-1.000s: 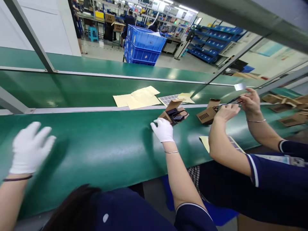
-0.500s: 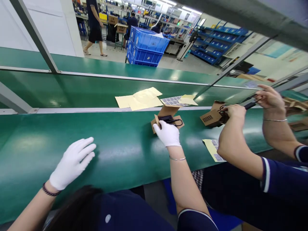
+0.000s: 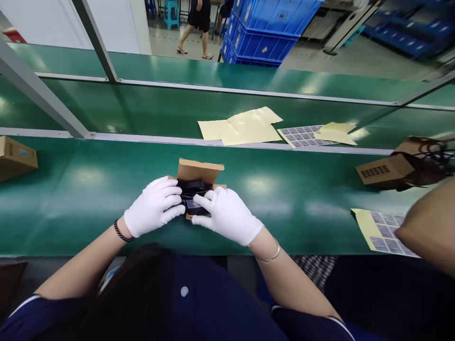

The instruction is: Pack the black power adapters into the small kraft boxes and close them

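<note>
A small open cardboard box (image 3: 201, 171) stands on the green worktop in front of me, its back flap raised. Inside lies a black power adapter (image 3: 193, 204) with a label, along with a black cable. My left hand (image 3: 155, 205), white-gloved, holds the box's left side with its fingers reaching over the edge. My right hand (image 3: 227, 213), also gloved, grips at the box's right side, its thumb and fingers over the adapter. The fingers cover part of the adapter and the box's front.
Yellow backing sheets (image 3: 249, 125) and a label sheet (image 3: 302, 136) lie behind the box. At right are a co-worker's arm (image 3: 432, 227), another label sheet (image 3: 386, 232) and an open carton (image 3: 386, 171). A closed carton (image 3: 16, 158) sits far left. Metal posts (image 3: 46, 90) rise at the back.
The box has come left along the worktop to in front of me. My left hand, earlier apart from it, now touches its left side. My view has turned downward.
</note>
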A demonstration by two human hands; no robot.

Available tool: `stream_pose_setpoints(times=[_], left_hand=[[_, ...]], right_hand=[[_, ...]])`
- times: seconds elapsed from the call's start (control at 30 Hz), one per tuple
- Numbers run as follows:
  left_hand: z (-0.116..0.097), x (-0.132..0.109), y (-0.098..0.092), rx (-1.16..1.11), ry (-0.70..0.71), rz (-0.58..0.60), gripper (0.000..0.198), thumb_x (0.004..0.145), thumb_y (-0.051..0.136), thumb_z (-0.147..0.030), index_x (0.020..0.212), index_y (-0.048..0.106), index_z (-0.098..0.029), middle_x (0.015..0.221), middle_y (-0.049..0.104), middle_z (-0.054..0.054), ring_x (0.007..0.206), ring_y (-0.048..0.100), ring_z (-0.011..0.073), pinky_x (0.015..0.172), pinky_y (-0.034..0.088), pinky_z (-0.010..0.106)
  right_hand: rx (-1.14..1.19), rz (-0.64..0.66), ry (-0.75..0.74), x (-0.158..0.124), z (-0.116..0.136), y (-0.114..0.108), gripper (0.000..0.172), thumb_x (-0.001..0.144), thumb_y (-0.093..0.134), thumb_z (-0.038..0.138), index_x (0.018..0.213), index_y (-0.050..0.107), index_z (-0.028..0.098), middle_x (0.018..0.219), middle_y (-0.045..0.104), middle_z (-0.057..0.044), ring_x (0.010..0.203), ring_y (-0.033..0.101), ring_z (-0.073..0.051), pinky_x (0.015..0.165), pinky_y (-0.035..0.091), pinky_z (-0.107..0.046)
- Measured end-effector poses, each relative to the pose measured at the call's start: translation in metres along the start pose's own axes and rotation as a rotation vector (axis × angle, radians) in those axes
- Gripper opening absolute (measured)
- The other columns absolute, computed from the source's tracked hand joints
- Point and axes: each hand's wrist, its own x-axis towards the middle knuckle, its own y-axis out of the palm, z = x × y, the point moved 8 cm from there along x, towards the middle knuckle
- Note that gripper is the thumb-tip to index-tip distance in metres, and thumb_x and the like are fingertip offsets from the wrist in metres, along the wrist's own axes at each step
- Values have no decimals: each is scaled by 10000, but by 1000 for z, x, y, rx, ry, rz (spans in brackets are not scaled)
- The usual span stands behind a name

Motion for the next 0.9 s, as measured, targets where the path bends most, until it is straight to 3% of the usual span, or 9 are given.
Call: stream_pose_setpoints(times=[0.1, 0.2, 0.37, 0.47, 0.53, 0.63, 0.7, 0.8, 0.9], left_hand=[[4, 7, 0, 119, -66, 99, 242, 1051, 498, -265, 971, 711, -184, 1081, 763, 80, 1030, 706, 253, 981, 514, 465], [4, 23, 11, 216, -105, 285, 257, 1032, 431, -167, 1153, 658, -174, 1104, 742, 95, 846, 705, 226, 756, 484, 385], [14, 50, 35, 222, -216, 539, 200, 990, 550, -244, 1169, 608, -176, 876, 744, 63, 743, 701, 236, 650, 408, 334], [23, 61, 46, 228, -287, 607, 292, 942, 624, -280, 1207, 605, -160, 848, 744, 82, 774, 710, 267, 671, 421, 338], [26, 65, 50, 218, -285, 611, 233, 919, 645, -269, 1123, 645, -157, 885, 735, 105, 828, 711, 283, 713, 448, 354], [32, 61, 43, 163, -315, 525, 120, 903, 662, -263, 965, 674, -160, 1005, 702, 133, 951, 691, 305, 776, 490, 380], [44, 51, 31, 40, -451, 403, 125, 918, 651, -303, 938, 658, -180, 1008, 689, 101, 934, 679, 279, 779, 514, 375], [69, 24, 8, -245, -746, 46, 256, 918, 652, -453, 997, 605, -214, 960, 692, 35, 861, 678, 227, 787, 553, 367], [87, -4, -3, -598, -874, -372, 337, 928, 595, -515, 1086, 537, -223, 1019, 702, 39, 901, 708, 217, 822, 589, 387]], right_hand=[[-25, 74, -49, 15, 10, 2, 622, 915, 590, 760, 1125, 744, 196, 918, 753, -109, 877, 654, -275, 689, 306, -336], [16, 32, -102, 19, 10, 3, 484, 986, 573, 647, 1048, 777, 213, 872, 756, -80, 820, 631, -231, 666, 245, -338], [110, -234, -151, 5, 2, 8, 331, 962, 679, 513, 1182, 788, 291, 831, 745, -39, 782, 589, -203, 710, 289, -347], [134, -402, -201, -7, 2, 11, 290, 955, 689, 397, 1196, 779, 264, 837, 735, -43, 808, 594, -214, 774, 371, -365], [160, -496, -231, -12, 2, 10, 254, 961, 662, 332, 1165, 772, 228, 887, 739, -56, 858, 613, -228, 818, 427, -384], [242, -578, -236, -14, -1, 7, 220, 979, 617, 298, 1125, 751, 202, 1129, 740, -109, 1110, 634, -276, 907, 501, -422], [314, -599, -187, -12, -6, 7, 226, 1002, 598, 342, 1109, 732, 195, 1267, 711, -136, 1267, 597, -300, 994, 519, -463], [392, -584, -21, -6, -20, 13, 290, 1028, 573, 403, 1180, 699, 190, 1209, 742, -137, 1178, 671, -278, 1001, 549, -461], [401, -548, 100, 1, -28, 15, 363, 1075, 470, 338, 1375, 621, 201, 1183, 759, -107, 1049, 719, -210, 891, 575, -349]])
